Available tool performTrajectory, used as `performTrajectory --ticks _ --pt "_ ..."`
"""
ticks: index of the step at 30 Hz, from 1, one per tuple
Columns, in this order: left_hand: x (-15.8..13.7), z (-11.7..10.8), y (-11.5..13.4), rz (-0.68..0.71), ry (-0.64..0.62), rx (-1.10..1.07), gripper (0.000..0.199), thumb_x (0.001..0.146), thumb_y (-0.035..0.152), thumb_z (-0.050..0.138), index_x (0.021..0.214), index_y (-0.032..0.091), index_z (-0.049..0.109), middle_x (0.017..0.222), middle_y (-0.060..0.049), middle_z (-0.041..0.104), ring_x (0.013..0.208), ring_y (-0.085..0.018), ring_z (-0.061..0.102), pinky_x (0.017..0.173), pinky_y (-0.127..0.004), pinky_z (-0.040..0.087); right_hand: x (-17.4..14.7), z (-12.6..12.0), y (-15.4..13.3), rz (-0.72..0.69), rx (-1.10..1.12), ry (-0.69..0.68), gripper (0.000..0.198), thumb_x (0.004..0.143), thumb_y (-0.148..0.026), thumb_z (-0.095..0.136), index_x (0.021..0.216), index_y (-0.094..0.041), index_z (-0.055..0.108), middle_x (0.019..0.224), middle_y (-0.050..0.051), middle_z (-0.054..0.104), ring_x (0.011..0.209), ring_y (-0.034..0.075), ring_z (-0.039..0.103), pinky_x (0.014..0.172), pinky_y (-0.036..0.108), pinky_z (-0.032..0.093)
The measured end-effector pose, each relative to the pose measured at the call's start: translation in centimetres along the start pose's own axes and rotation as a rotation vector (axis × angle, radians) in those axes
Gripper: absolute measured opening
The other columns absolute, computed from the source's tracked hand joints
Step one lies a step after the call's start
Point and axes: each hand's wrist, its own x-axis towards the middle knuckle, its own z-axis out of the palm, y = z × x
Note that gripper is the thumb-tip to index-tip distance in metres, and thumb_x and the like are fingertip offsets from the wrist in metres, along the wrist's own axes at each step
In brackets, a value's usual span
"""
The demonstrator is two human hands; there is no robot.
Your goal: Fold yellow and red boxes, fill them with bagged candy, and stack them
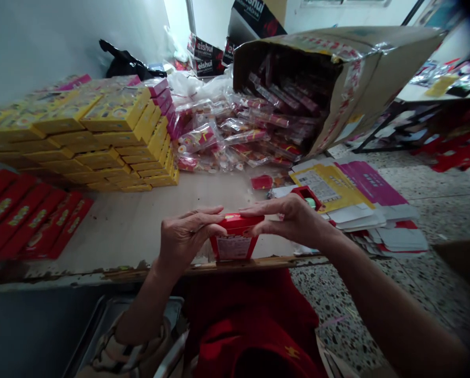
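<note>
A small red box (235,245) with a white printed label stands upright at the front edge of the table. My left hand (189,231) grips its upper left end, thumb on the near side and fingers along the top. On the opposite end my right hand (285,218) pinches the top the same way. The top of the box looks closed, though the fingers partly cover it. Just beyond my right hand lies another red piece of packaging (307,195) with something pale green in it.
Yellow boxes (112,118) are stacked at the left, with a row of red boxes (33,220) before them. Clear-wrapped packets (235,131) spill from a tipped cardboard carton (364,79). Flat yellow, purple and white cartons (345,189) lie at the table's right edge.
</note>
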Motion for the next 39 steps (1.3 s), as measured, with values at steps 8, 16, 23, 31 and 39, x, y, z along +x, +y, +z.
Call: performTrajectory --ticks 8,16,23,31,39 --pt "-1.2 0.9 -2.0 0.117 -0.118 -0.187 0.028 0.083 0.021 0.083 0.109 0.023 0.072 0.133 -0.012 0.071 0.119 -0.026 0.071 0.098 -0.039 0.060 -2.9 3.1 0.5 -0.256 -0.379 0.170 0.038 0.100 -0.015 0.061 0.134 -0.030 0.069 0.140 0.004 0.068 0.134 0.023 0.060 0.112 0.044 0.047" --pt "-0.3 4.5 -3.0 -0.015 0.171 -0.237 0.023 0.081 0.021 0.082 0.089 0.019 0.061 0.097 -0.003 0.076 0.090 -0.017 0.074 0.075 -0.025 0.058 -3.7 3.4 1.0 0.028 -0.006 0.339 0.041 0.097 -0.033 0.068 0.137 -0.030 0.064 0.141 0.007 0.067 0.125 0.025 0.067 0.102 0.043 0.057" --pt "-2.9 5.6 2.2 -0.324 0.174 -0.215 0.017 0.087 0.028 0.076 0.084 0.020 0.061 0.081 0.002 0.067 0.067 -0.010 0.061 0.061 -0.019 0.050 -11.9 -7.5 5.2 0.636 -0.211 0.663 0.040 0.087 -0.057 0.069 0.098 -0.019 0.077 0.092 0.008 0.078 0.086 0.025 0.071 0.078 0.039 0.058" --pt "-5.7 8.6 2.6 -0.644 -0.092 -0.333 0.024 0.093 0.043 0.068 0.093 0.020 0.069 0.080 0.000 0.066 0.069 -0.014 0.057 0.059 -0.020 0.046 -11.1 -5.5 7.4 0.693 0.088 0.603 0.040 0.069 -0.054 0.083 0.075 -0.015 0.077 0.073 0.004 0.073 0.071 0.019 0.064 0.073 0.033 0.050" --pt "-4.5 9.5 2.2 -0.769 -0.267 -0.477 0.032 0.086 0.050 0.074 0.089 0.018 0.072 0.070 0.001 0.065 0.059 -0.012 0.055 0.054 -0.020 0.045 -14.8 -1.9 3.9 0.691 0.211 0.896 0.037 0.067 -0.053 0.086 0.075 -0.018 0.075 0.076 0.002 0.070 0.075 0.018 0.062 0.076 0.033 0.048"
